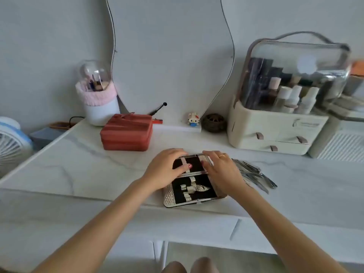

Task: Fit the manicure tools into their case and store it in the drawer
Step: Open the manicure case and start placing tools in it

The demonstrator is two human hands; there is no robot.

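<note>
holding the case [194, 189] flat and open on the surface [98, 164] matters before any tool goes under a strap. my left hand [164, 169] and right hand [222, 170], fingers loosely straight, press its far half; the manicure tools [254, 174] lie just right of the case.

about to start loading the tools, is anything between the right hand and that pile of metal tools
Nothing visible. The manicure tools lie on the tabletop just right of the right hand, with no object between them. Both hands, the left hand included, rest on the open case.
</note>
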